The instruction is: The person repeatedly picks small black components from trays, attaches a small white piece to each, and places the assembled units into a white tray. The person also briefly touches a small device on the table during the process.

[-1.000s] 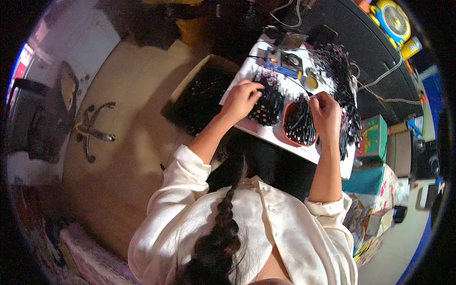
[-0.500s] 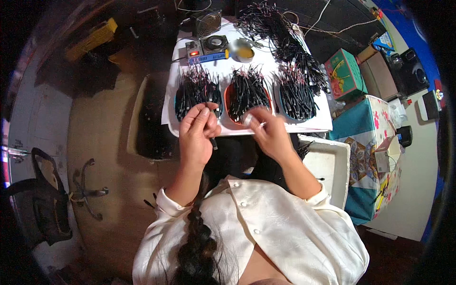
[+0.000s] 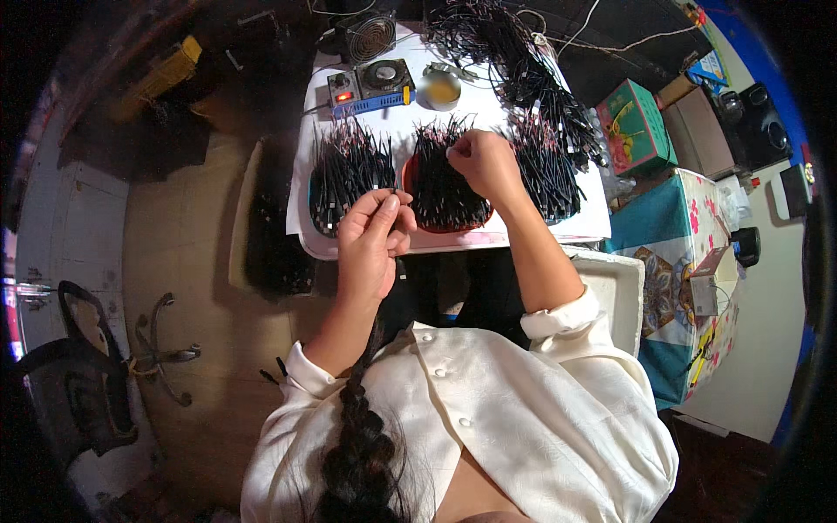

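Note:
My left hand (image 3: 373, 231) is closed in a pinch on a short black cable (image 3: 402, 271), whose end hangs below the fingers. It is in front of the gap between the left and middle baskets. My right hand (image 3: 490, 164) is over the right side of the orange-red middle basket (image 3: 408, 177), its thumb and fingers pressed together; anything between them is hidden. Black cables (image 3: 445, 187) stand packed in that basket, reddish wire ends upward. Similar cables (image 3: 353, 174) fill the teal left basket (image 3: 313, 207), and more cables (image 3: 547, 179) fill the right-hand basket.
Behind the baskets stand a blue-and-grey device (image 3: 373, 100) with a lit red switch, a round tin (image 3: 438, 91) and a small fan (image 3: 371, 37). Loose black cables (image 3: 545, 87) heap at the table's back right. A white foam box (image 3: 624, 305) sits below right.
My right hand has moved forward from the table's front edge to over the middle basket. My left hand stays nearly in place, still pinching the cable.

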A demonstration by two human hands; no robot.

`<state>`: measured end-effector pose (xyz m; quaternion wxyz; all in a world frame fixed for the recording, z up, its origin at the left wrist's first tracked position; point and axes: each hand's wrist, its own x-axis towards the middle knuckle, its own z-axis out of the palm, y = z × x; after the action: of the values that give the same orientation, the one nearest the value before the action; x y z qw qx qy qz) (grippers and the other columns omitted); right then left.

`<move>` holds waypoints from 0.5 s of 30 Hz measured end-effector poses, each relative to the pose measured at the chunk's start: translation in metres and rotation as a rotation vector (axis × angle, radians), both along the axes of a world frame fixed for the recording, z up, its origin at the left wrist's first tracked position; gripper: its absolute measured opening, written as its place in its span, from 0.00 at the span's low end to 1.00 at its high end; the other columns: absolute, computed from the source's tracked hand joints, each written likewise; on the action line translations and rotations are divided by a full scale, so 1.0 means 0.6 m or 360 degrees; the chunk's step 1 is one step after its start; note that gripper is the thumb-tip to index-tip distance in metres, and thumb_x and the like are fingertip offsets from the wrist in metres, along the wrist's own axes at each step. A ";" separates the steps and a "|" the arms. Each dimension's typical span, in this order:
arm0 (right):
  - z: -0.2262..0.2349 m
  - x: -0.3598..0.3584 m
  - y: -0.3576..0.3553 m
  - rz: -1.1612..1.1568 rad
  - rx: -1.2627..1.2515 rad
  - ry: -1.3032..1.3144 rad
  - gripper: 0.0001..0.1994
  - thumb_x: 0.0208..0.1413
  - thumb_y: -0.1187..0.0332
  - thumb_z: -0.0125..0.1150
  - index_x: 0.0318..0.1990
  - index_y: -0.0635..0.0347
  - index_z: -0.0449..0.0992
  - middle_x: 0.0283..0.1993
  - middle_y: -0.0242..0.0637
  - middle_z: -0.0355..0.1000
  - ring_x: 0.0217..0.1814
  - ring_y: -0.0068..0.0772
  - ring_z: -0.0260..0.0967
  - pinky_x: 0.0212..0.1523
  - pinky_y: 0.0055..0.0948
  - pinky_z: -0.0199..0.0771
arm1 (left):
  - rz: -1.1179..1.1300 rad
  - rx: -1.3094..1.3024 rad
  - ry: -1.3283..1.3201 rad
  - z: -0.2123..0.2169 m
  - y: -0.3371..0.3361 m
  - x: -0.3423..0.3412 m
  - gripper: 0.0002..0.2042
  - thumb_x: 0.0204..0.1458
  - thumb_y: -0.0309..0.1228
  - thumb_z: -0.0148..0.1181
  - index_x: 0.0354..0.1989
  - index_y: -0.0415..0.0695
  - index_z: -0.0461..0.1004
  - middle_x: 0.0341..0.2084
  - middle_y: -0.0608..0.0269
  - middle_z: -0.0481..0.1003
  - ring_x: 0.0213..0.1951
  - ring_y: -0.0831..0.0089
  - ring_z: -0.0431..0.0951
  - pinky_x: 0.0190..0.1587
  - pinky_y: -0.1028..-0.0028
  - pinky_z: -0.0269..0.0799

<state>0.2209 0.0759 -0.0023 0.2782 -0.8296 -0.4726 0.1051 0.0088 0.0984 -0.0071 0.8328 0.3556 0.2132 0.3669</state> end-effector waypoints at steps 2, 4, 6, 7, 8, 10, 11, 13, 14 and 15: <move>0.003 0.001 -0.005 -0.0020 -0.0013 -0.0035 0.13 0.47 0.59 0.64 0.29 0.60 0.79 0.30 0.51 0.75 0.35 0.53 0.74 0.37 0.45 0.74 | -0.0034 -0.0008 -0.0032 -0.002 -0.002 0.002 0.07 0.61 0.29 0.52 0.40 0.38 0.73 0.23 0.64 0.72 0.18 0.87 0.56 0.19 0.85 0.50; 0.004 0.002 -0.010 -0.0042 -0.0123 -0.0041 0.13 0.47 0.58 0.65 0.28 0.60 0.80 0.30 0.51 0.75 0.35 0.54 0.74 0.36 0.45 0.74 | -0.0024 -0.0018 -0.0024 -0.003 -0.008 0.006 0.07 0.61 0.29 0.51 0.40 0.38 0.73 0.23 0.64 0.72 0.17 0.86 0.56 0.19 0.84 0.50; 0.002 0.002 -0.012 0.0016 -0.0130 -0.0097 0.14 0.46 0.59 0.66 0.27 0.63 0.78 0.25 0.51 0.74 0.31 0.51 0.74 0.33 0.41 0.72 | -0.0016 -0.0017 -0.0005 -0.004 -0.013 0.009 0.07 0.61 0.29 0.51 0.40 0.39 0.73 0.23 0.63 0.72 0.17 0.86 0.57 0.19 0.84 0.51; 0.001 0.002 -0.012 0.0035 -0.0128 -0.0127 0.15 0.46 0.59 0.67 0.27 0.65 0.77 0.23 0.50 0.73 0.28 0.50 0.73 0.32 0.39 0.71 | -0.0018 -0.0010 -0.0012 -0.004 -0.015 0.009 0.07 0.61 0.29 0.51 0.40 0.39 0.73 0.23 0.63 0.72 0.17 0.86 0.58 0.19 0.84 0.51; 0.001 0.002 -0.012 0.0044 -0.0097 -0.0121 0.14 0.47 0.60 0.66 0.28 0.65 0.77 0.23 0.51 0.73 0.28 0.49 0.73 0.31 0.39 0.71 | -0.0017 -0.0072 -0.0007 -0.004 -0.016 0.010 0.07 0.61 0.29 0.52 0.40 0.38 0.73 0.23 0.63 0.73 0.18 0.86 0.59 0.19 0.84 0.52; 0.005 0.003 -0.010 0.0002 -0.0059 -0.0062 0.14 0.46 0.59 0.66 0.28 0.62 0.79 0.27 0.51 0.74 0.32 0.52 0.74 0.35 0.43 0.73 | -0.0017 -0.0069 -0.0028 -0.005 -0.018 0.009 0.08 0.61 0.29 0.52 0.40 0.38 0.73 0.24 0.63 0.73 0.18 0.85 0.62 0.20 0.84 0.56; 0.010 0.003 -0.009 -0.0041 -0.0067 -0.0028 0.13 0.46 0.58 0.66 0.28 0.61 0.80 0.29 0.51 0.75 0.35 0.54 0.74 0.37 0.45 0.73 | -0.0015 -0.0069 -0.0041 -0.004 -0.020 0.009 0.08 0.61 0.29 0.52 0.40 0.37 0.73 0.24 0.63 0.74 0.19 0.84 0.63 0.21 0.84 0.58; 0.027 -0.001 -0.020 -0.0003 0.0112 0.0019 0.12 0.47 0.62 0.65 0.30 0.64 0.79 0.28 0.52 0.75 0.34 0.53 0.74 0.36 0.43 0.73 | 0.0035 0.0041 0.0009 -0.001 -0.021 0.011 0.08 0.61 0.28 0.52 0.40 0.37 0.74 0.27 0.60 0.75 0.24 0.80 0.70 0.25 0.81 0.67; 0.039 -0.004 -0.027 0.0006 0.0207 0.0025 0.12 0.48 0.63 0.65 0.30 0.65 0.79 0.28 0.52 0.75 0.34 0.53 0.74 0.36 0.43 0.73 | 0.0071 0.0078 0.0075 0.001 -0.022 0.012 0.08 0.61 0.28 0.52 0.41 0.36 0.74 0.29 0.59 0.76 0.26 0.78 0.74 0.28 0.79 0.72; 0.053 -0.010 -0.036 -0.0010 0.0276 0.0039 0.12 0.48 0.64 0.65 0.31 0.66 0.79 0.27 0.52 0.75 0.34 0.53 0.75 0.35 0.42 0.73 | 0.0095 0.0072 0.0011 0.004 -0.025 0.016 0.08 0.61 0.28 0.52 0.41 0.37 0.74 0.32 0.58 0.77 0.30 0.76 0.75 0.31 0.76 0.74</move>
<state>0.2151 0.0541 0.0296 0.3550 -0.8025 -0.4740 0.0730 0.0183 0.0831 -0.0045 0.8123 0.3691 0.2183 0.3952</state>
